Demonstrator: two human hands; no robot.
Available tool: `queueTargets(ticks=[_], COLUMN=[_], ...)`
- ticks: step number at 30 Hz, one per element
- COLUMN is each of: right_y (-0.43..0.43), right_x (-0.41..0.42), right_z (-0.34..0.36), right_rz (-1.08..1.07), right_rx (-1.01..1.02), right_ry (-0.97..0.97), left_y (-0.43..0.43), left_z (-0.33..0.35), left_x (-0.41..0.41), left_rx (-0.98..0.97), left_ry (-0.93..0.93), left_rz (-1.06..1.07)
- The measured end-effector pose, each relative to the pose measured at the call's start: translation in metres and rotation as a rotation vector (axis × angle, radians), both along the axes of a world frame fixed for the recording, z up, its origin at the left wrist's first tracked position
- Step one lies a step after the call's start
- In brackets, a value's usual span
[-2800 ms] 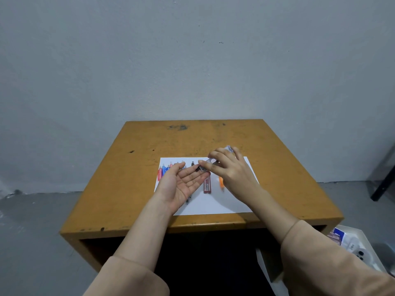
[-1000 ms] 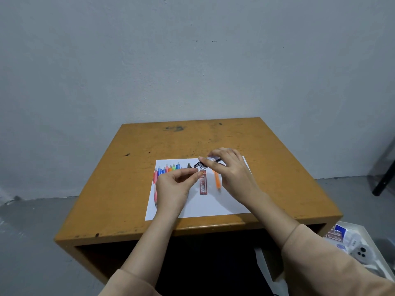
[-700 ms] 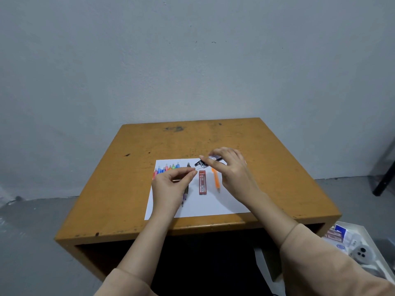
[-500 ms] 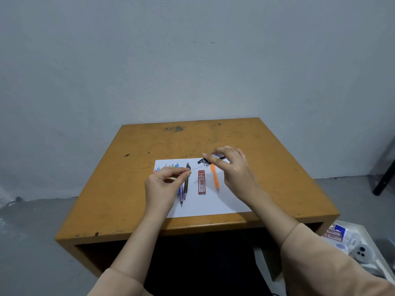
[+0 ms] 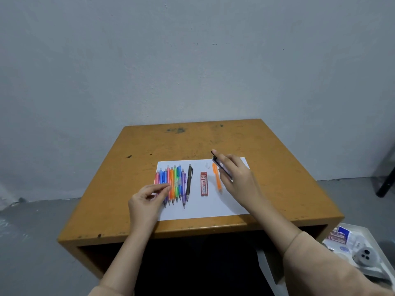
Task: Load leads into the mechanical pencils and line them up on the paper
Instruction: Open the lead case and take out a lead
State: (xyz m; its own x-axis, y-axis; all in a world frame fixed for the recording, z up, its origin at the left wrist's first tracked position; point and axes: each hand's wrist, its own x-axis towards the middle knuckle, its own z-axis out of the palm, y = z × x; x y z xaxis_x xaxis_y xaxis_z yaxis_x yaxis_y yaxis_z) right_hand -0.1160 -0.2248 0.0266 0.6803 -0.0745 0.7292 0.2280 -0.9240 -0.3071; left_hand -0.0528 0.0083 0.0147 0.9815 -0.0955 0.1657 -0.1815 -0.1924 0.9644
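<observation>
While right hand (image 5: 239, 178) fingers curl round the mechanical pencil (image 5: 218, 165), long axis slanting away-left | left hand (image 5: 147, 197) fingers pinched together, lead too fine to see | pencil's far end lies right of, beyond them.

Left grip (image 5: 147, 197) low, thumb and forefinger pinched — right grip (image 5: 237, 178) stretched forward, curled round a pencil (image 5: 216, 161).

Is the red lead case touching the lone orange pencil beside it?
Apart. The head view shows a strip of bare white paper between the red lead case and the orange pencil.
</observation>
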Motion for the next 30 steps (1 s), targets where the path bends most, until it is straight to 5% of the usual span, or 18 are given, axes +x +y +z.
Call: queueTargets(ticks=[30], right_y=[0.024], right_x=[0.016], right_z=[0.012], right_rz=[0.061], right_rx=[0.627], right_ry=[0.111], left_y=[0.007], left_z=[-0.016], left_x=[0.007], left_rx=[0.174], left_ry=[-0.237], left_rz=[0.071])
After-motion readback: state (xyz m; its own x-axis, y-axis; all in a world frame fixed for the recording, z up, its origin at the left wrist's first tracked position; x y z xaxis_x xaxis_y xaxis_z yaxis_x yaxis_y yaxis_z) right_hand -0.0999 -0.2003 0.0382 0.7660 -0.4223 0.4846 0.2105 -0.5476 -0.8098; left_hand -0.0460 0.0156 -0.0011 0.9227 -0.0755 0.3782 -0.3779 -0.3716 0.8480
